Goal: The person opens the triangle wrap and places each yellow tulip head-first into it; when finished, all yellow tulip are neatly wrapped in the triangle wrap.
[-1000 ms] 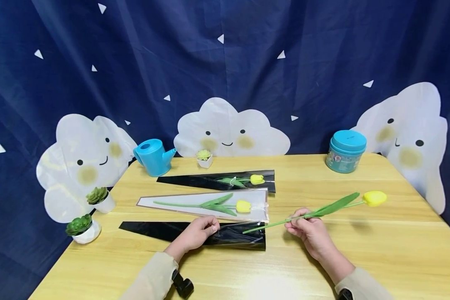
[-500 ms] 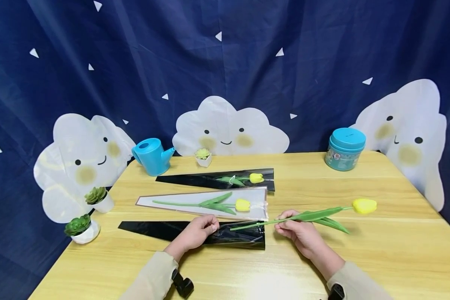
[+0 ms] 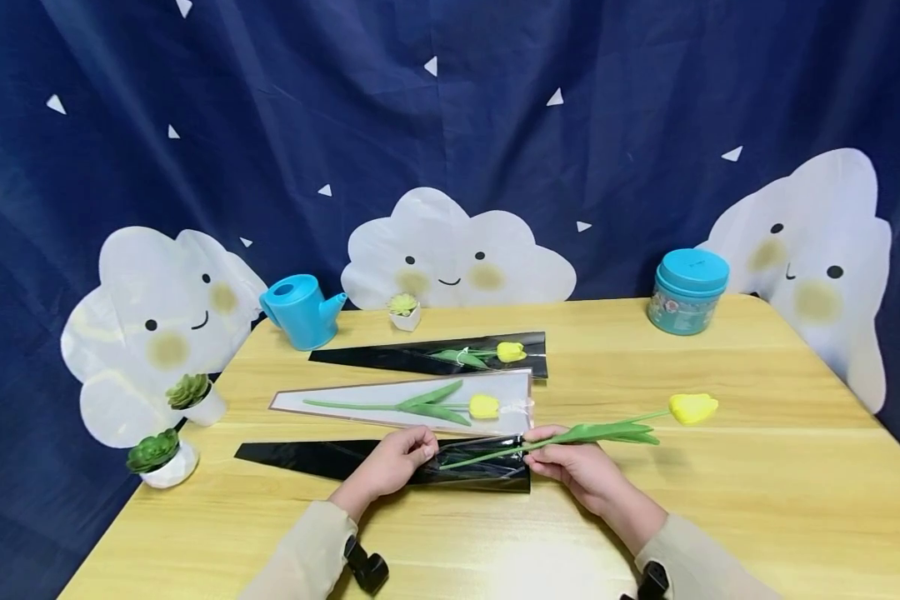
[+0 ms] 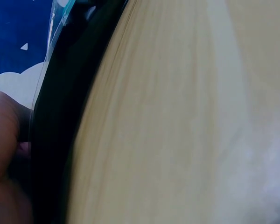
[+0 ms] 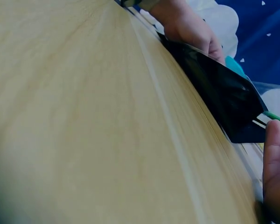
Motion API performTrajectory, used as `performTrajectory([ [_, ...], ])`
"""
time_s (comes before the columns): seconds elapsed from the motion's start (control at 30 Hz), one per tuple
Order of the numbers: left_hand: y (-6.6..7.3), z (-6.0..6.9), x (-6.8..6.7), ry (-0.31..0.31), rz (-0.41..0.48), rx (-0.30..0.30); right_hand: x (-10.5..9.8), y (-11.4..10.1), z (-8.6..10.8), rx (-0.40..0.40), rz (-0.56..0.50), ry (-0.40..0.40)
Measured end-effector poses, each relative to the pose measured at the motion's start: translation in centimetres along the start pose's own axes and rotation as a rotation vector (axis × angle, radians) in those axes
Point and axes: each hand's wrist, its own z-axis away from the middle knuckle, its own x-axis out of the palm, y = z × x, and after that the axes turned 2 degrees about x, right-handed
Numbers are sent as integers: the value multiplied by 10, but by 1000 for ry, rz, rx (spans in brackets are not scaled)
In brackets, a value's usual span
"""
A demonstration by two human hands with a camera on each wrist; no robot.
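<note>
A black flower sleeve (image 3: 311, 457) with a clear front lies nearest on the table. My left hand (image 3: 390, 463) pinches its upper edge between thumb and fingers, and the clear film stands apart from the black back in the left wrist view. Between thumb and fingers, my right hand (image 3: 581, 473) holds a yellow tulip (image 3: 603, 432) by its green stem, at the sleeve's wide right end. The stem (image 5: 276, 118) passes into the sleeve's mouth in the right wrist view. The bloom points right, above the table.
Behind lie a white sleeve (image 3: 371, 398) and a black sleeve (image 3: 367, 359), each with a yellow tulip. A blue watering can (image 3: 305, 312), a small succulent (image 3: 404, 312) and a teal-lidded tub (image 3: 690, 292) stand at the back. Two potted succulents (image 3: 197, 398) (image 3: 165, 458) stand left.
My right hand has moved left with the tulip, bringing the stem end from the sleeve's mouth to near my left hand. The left hand keeps its hold in place.
</note>
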Motion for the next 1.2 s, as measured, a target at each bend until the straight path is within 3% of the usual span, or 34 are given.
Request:
performTrajectory([
  [0.23,-1,-2,0,2,-15,0,2,0,3,45,73,34],
  [0.47,0,-2,-1,6,2,-8,0,-6,11,173,181,-71],
  [0.7,0,-2,0,6,-11,8,-4,-5,20,203,193,-142],
  [0.93,-1,-1,1,14,-1,12,-19,-19,27,105,222,-171],
  [1.2,-1,-2,1,20,-12,20,-41,-55,26,-72,345,-121],
])
